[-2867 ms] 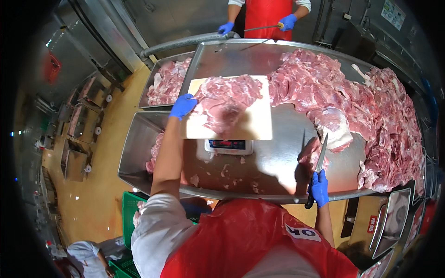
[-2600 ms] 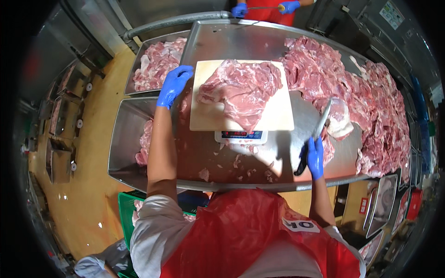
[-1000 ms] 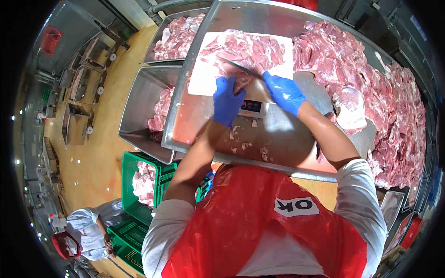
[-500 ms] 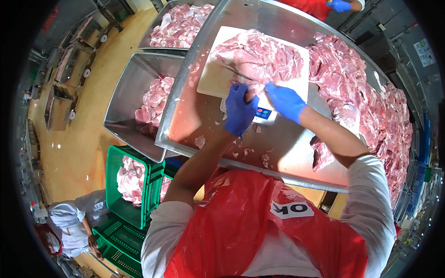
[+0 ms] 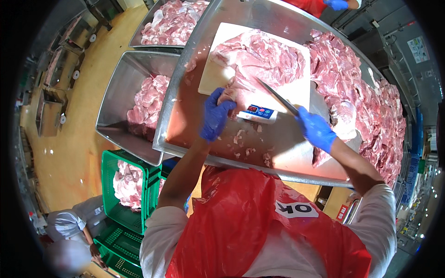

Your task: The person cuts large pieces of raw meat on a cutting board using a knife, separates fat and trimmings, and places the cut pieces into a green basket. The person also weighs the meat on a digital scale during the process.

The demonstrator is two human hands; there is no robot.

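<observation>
A large spread of pink raw meat (image 5: 266, 58) lies on a white board (image 5: 214, 76) on the steel table. My left hand (image 5: 215, 116), in a blue glove, is closed on the near left end of the meat, at the board's near edge. In my right hand (image 5: 316, 129), also blue-gloved, is a knife (image 5: 278, 96), its blade pointing away and to the left over the near part of the meat. Between my hands, a small digital scale (image 5: 258, 113) with a blue panel shows from under the board's near edge.
A long heap of raw meat (image 5: 338, 69) covers the table's right side. Left of the table's raised rim (image 5: 169, 111) stand a steel tub (image 5: 113, 99) and another tub (image 5: 172, 23), both holding meat. Green crates (image 5: 109, 185) and a person (image 5: 69, 227) are at lower left. Another person's gloved hand (image 5: 337, 4) shows at the top.
My hands have moved apart: the left toward me and leftward with the meat's end, the right toward me and rightward with the knife. The knife now points away, and more of the scale shows.
</observation>
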